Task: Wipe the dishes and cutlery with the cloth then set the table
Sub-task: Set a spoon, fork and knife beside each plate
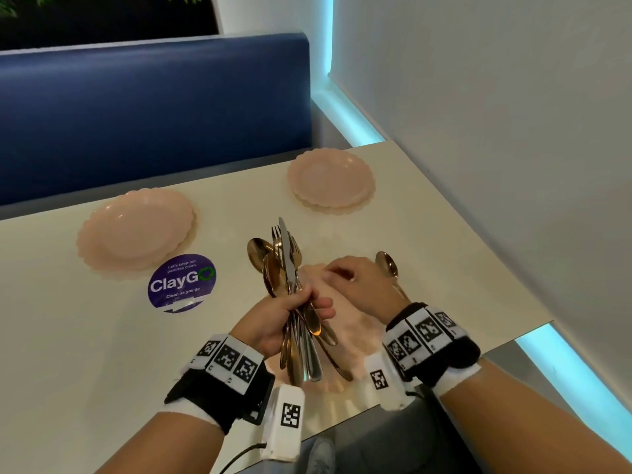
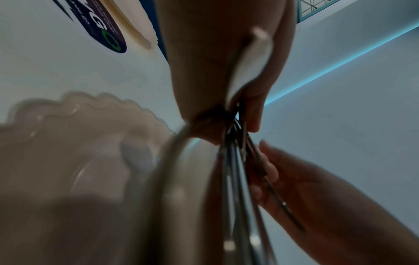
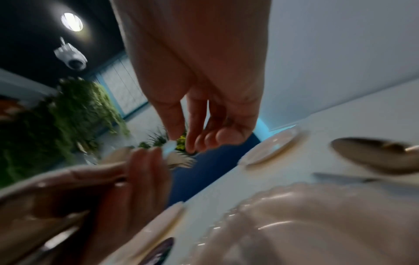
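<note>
Cutlery bundle in left hand grip, w/ spoon beside near plate.

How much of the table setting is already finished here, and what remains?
Done, it seems: two pink plates sit at the far places, a third plate lies below the hands, and one spoon lies on the table to its right. In hand: the left hand grips the cutlery bundle; the right hand hovers beside it. Left: laying out that bundle. No cloth is visible.
</note>
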Motion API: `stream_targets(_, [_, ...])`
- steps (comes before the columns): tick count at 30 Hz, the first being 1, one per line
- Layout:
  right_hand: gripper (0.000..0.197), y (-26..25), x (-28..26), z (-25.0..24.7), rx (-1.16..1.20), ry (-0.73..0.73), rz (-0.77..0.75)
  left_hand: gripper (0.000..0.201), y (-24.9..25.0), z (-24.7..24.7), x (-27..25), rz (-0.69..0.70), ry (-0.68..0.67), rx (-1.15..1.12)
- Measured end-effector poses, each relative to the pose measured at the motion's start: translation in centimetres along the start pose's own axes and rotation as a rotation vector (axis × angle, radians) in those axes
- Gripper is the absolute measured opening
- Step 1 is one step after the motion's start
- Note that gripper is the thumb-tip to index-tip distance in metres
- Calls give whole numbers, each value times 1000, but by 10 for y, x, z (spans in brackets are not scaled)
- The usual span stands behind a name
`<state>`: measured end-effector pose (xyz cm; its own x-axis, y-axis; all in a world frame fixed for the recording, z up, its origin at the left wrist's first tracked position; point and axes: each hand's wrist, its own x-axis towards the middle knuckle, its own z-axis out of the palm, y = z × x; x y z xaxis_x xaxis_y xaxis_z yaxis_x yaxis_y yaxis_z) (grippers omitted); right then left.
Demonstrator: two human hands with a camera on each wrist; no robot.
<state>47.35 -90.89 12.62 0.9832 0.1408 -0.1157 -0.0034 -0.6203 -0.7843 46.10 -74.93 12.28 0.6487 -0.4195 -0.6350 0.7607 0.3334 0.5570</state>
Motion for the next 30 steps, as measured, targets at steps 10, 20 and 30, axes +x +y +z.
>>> stream_targets(10, [30, -52, -3, 53, 258, -333, 115, 33, 6, -41, -40, 73, 5, -24])
stream_targets(20, [14, -106, -6, 118, -65, -284, 129, 25, 21, -101, -86, 65, 65, 179])
stream_targets(30, [6, -138, -13, 150, -375, -181, 93, 22, 33, -156, -114, -3, 62, 277])
